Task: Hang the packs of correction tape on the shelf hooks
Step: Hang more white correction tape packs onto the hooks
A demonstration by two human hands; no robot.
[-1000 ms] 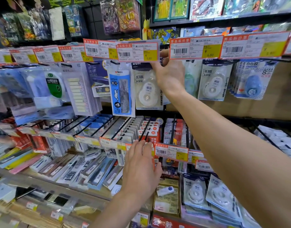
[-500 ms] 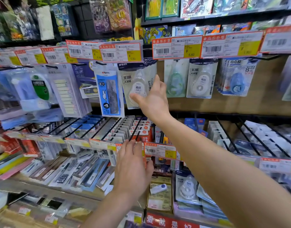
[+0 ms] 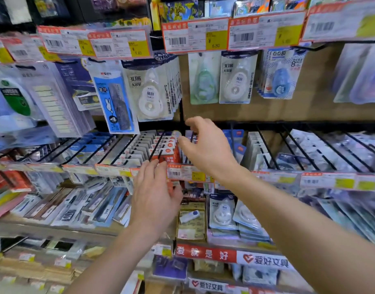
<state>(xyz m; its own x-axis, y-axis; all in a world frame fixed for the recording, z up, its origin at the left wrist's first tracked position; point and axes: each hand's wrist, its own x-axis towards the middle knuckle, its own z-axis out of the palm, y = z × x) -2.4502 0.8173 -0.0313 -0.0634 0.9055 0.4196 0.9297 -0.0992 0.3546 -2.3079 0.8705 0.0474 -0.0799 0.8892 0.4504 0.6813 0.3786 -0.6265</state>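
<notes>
Neither hand gripped anything. At the centre of the frame the right hand [image 3: 205, 149] hung in the air, thumb and fingers loosely curled and apart, in front of the middle row of black wire hooks [image 3: 159, 145]. Just below and left of it, the left hand [image 3: 154, 196] was spread with straight fingers. Its fingertips [image 3: 152, 166] reached the strip of price tags [image 3: 180, 172] at the front of that row; whether they touched the strip could not be told.

A stack of correction tape packs [image 3: 150, 92] hung in the upper centre under a red-and-yellow price label [image 3: 118, 45], above both hands, the packs pressed one behind another. To its right, against the brown back panel, hung a greenish pack [image 3: 203, 81], a white pack [image 3: 235, 79] just beside it, and a blue-dotted stack [image 3: 279, 77]. Left of the main stack a blue ruler pack [image 3: 114, 102] hung slightly tilted.

More white packs, the loose packs [image 3: 222, 211], lay leaning on the lower shelf, right of the left hand and under the right forearm. Just beside them sat a yellowish box [image 3: 190, 228] with a small white-and-blue item [image 3: 188, 216] lying on top. Goods at the far left and right edges were too blurred to identify.
</notes>
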